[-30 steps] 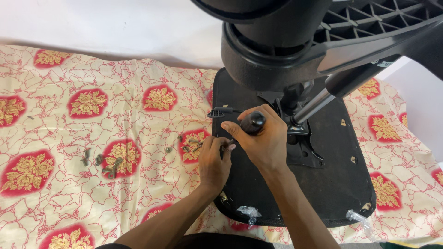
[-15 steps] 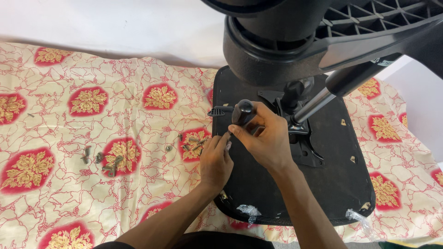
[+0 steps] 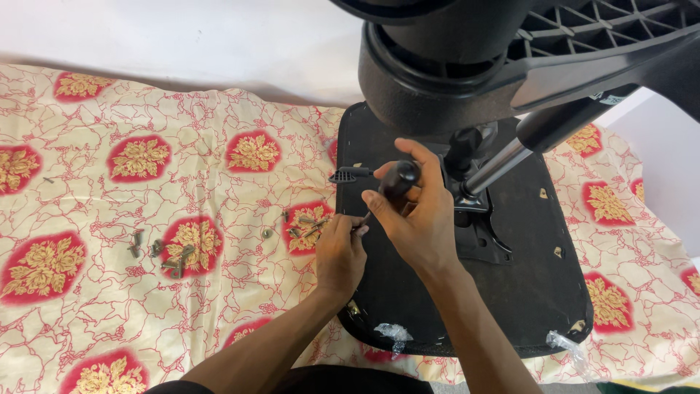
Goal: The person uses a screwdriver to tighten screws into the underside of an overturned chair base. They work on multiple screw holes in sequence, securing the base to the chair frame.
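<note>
A black chair seat [image 3: 532,292] lies upside down on a patterned cloth, its metal mechanism plate [image 3: 477,233] and gas cylinder [image 3: 496,169] rising toward the black star base [image 3: 510,66] at the top. My right hand [image 3: 419,211] is closed around the black handle of a screwdriver [image 3: 397,182], tilted down toward the seat's left edge. My left hand [image 3: 340,252] pinches the screwdriver's tip at that edge, fingers closed. A black lever [image 3: 348,174] sticks out left of the mechanism.
A cream cloth with red and gold flower patches [image 3: 146,241] covers the surface. Loose screws lie in one group [image 3: 164,255] at left and another group [image 3: 302,226] near my left hand. A white wall [image 3: 182,36] runs behind. Torn plastic wrap [image 3: 394,335] clings to the seat's near edge.
My right hand has twisted the screwdriver handle, lifting and tilting it. My left hand stays at the seat edge by the tip.
</note>
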